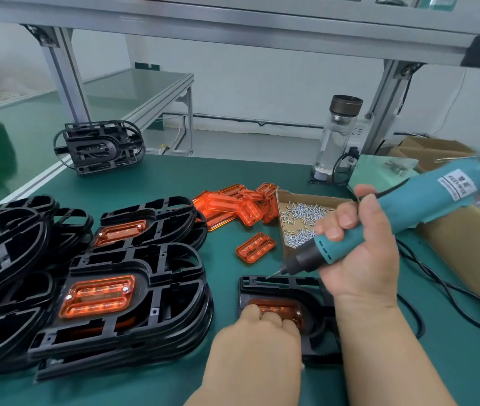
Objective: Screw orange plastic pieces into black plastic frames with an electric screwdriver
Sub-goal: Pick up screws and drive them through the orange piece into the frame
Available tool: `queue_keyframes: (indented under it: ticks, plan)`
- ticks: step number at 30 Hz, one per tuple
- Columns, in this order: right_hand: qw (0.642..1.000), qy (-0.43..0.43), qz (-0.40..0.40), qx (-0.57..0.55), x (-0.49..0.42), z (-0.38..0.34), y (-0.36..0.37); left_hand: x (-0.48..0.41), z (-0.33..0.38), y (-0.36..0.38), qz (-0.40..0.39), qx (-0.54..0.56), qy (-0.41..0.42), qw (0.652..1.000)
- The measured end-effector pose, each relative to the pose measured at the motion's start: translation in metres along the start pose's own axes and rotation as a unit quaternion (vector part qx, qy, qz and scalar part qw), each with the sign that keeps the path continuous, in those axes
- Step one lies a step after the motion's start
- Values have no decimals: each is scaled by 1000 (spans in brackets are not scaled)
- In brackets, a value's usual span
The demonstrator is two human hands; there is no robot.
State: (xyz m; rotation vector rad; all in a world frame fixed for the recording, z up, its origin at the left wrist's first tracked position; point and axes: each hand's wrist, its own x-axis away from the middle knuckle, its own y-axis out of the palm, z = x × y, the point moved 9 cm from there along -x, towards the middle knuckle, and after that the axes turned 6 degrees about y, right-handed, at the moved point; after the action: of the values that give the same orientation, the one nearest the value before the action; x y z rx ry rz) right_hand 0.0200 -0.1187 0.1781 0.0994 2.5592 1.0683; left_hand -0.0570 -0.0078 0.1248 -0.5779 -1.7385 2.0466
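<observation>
Inside cardboard tray [306,198] lie screws [300,218].

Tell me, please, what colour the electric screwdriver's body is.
Teal blue, with a black nose; the electric screwdriver shows best in the head view.

light: bright, even | shadows: soft, faint on worktop [233,171] | glints: orange pieces [97,295] | blur: screwdriver [408,212] tail | edges: bowed

A brown-capped glass bottle [335,142] stands at the far edge of the table [233,177], near cardboard boxes [429,148].
</observation>
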Motion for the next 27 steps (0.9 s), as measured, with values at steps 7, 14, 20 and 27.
queue_keyframes:
  ticks: [7, 14, 20, 27]
  plan:
    - [992, -1, 94, -82, -7, -4, -32, -7, -3, 1, 8, 23, -15, 1000]
    - [976, -3, 164, -147, -12, -10, -56, -17, 4, 4, 19, 36, 20, 999]
    - [958, 6, 210, -194, -13, -11, -71, -24, 10, 9, -25, 14, 47, 998]
    - [946, 14, 232, -227, -13, -9, -81, -20, 24, -24, 40, -24, 94, 994]
